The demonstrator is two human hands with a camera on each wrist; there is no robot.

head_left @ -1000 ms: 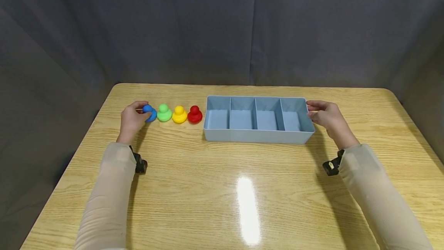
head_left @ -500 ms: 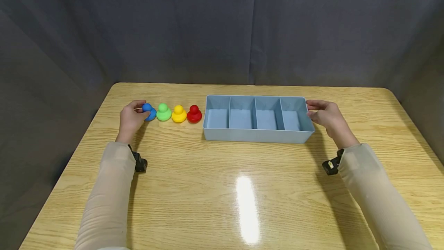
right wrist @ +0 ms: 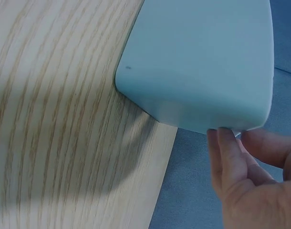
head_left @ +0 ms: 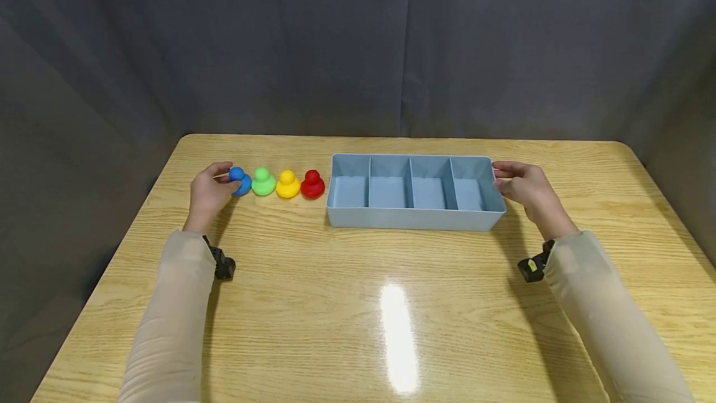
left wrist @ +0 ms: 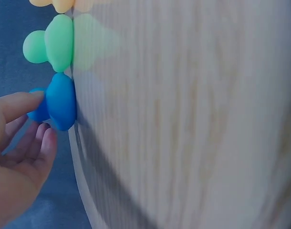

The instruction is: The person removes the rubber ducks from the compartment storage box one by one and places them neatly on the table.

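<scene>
Nearest the camera, two pale sleeves run up the wooden table (head_left: pixel 358 303), each with a small black wrist camera strapped just below the cuff, and a bright glare streak lies on the wood between them. Further up on the left, the left hand (head_left: pixel 208 190) has its fingers curled around the blue pawn-shaped piece (head_left: pixel 240 181), thumb on the far side of its knob and fingertips on the near side; the left wrist view shows the piece (left wrist: pixel 59 102) standing on its base on the table while the fingers (left wrist: pixel 21 106) pinch its top. Just beside the blue piece, the green piece (head_left: pixel 263 181), the yellow piece (head_left: pixel 288 184) and the red piece (head_left: pixel 312 184) stand in a close row running towards the tray, each upright. On the other side, the right hand (head_left: pixel 523 186) holds the right end of the light blue tray (head_left: pixel 414 219), thumb at the far corner of the rim and fingers on the end wall; the right wrist view shows the fingertips (right wrist: pixel 226 143) resting against the tray's rounded outer corner (right wrist: pixel 198 57). The tray lies flat on the table with four compartments in a row. Behind the table hangs a dark grey curtain (head_left: pixel 358 42)
</scene>
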